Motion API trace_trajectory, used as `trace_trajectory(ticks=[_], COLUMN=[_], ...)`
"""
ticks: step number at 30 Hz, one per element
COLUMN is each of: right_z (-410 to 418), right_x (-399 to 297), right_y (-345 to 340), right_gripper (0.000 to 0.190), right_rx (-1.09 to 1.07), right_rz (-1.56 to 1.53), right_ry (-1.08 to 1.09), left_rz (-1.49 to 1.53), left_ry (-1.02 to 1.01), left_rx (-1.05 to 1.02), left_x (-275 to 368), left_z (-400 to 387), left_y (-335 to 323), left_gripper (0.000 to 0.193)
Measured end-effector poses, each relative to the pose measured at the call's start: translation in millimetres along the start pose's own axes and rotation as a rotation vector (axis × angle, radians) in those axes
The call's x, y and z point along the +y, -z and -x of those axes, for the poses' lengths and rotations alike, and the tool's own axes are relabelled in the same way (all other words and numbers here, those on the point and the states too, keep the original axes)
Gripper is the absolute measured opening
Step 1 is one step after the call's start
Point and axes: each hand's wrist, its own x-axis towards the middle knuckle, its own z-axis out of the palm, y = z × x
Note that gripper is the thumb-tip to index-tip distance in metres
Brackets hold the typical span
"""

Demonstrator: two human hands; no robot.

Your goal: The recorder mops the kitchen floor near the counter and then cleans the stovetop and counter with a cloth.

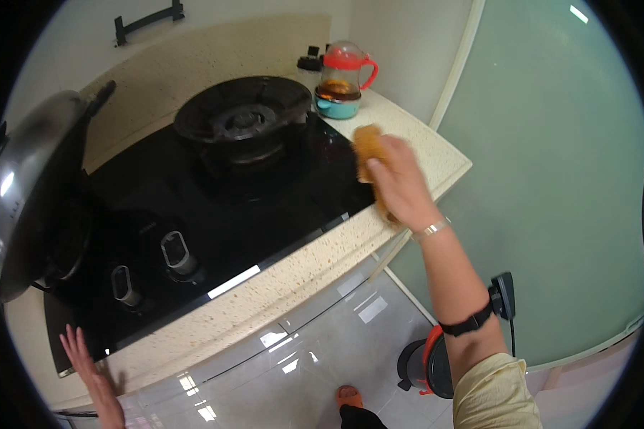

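Note:
My right hand grips a folded orange-brown cloth at the right edge of the black glass gas cooktop, partly over the speckled stone countertop. Part of the cloth hangs below my palm, near the counter's front edge. My left hand has its fingers apart and holds nothing; it is by the cooktop's front left corner. A round black burner stand sits at the back of the cooktop. Two control knobs stand near its front left.
A wok with a steel lid takes up the far left. At the back right corner stand a red-handled glass oil pot and a black-topped jar. A green glass panel borders the counter's right. A bin stands on the floor.

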Motion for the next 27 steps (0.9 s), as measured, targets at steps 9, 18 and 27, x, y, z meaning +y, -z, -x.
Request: trace_trajectory(ticks=[9,18,27], right_z=[5,-5,-43], right_x=[-132,-77,-25], right_y=[-53,-64,-46], right_gripper=[0.033,0.043,0.033], right_rx=[-0.549,-0.425,-0.412], right_rz=[-0.122,0.073,0.260], right_ry=[0.380,0.013,-0.051], left_rz=[-0.322,-0.285,-0.305], left_ry=[0.094,0.072,0.063], left_rx=[-0.142,-0.174,-0.216], left_x=[34,46,44], left_z=[1,-11,-11], left_y=[17,21,26], left_gripper=[0.056,0.061,0.061])
